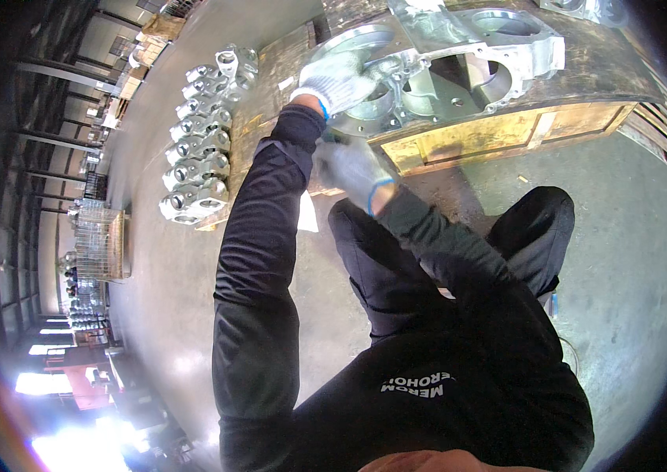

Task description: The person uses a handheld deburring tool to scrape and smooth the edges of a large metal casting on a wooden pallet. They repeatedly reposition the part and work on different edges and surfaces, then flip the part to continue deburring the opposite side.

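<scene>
A large silvery metal casting with several round openings sits on the wooden bench ahead of me. My left hand, in a white knit glove with a blue cuff edge, grips the casting's left part, its fingers partly over the metal. Just below and nearer to me is my right hand, gloved the same way, beside the casting's near left edge. It is smeared by motion, so neither its fingers nor anything in them can be made out.
Smaller metal castings stand in rows along the bench's left end. The bench's yellowish wooden side faces my knees. A wire cage stands on the floor far left. Another metal part lies at the far right of the bench.
</scene>
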A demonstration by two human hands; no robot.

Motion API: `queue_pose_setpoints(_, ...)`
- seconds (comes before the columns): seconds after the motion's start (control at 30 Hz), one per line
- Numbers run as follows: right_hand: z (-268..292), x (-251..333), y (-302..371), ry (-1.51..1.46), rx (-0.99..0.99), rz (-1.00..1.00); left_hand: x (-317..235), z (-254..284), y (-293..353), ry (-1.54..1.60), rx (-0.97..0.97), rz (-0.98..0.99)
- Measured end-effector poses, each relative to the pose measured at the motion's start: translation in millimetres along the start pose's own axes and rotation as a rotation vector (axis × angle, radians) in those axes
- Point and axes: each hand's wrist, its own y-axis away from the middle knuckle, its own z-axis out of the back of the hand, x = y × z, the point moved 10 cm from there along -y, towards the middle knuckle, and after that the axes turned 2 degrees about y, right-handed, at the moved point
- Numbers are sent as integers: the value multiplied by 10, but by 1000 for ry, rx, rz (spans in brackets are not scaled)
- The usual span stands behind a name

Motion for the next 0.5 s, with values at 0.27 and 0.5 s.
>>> queue_pose_setpoints(0.27, 8, 68, 32, -42, 49, -82, 17, -17, -63, 68, -99, -94)
queue_pose_setpoints(0.5, 246, -51, -62, 494, -63, -90, -36, 47, 0, 130, -233, -155)
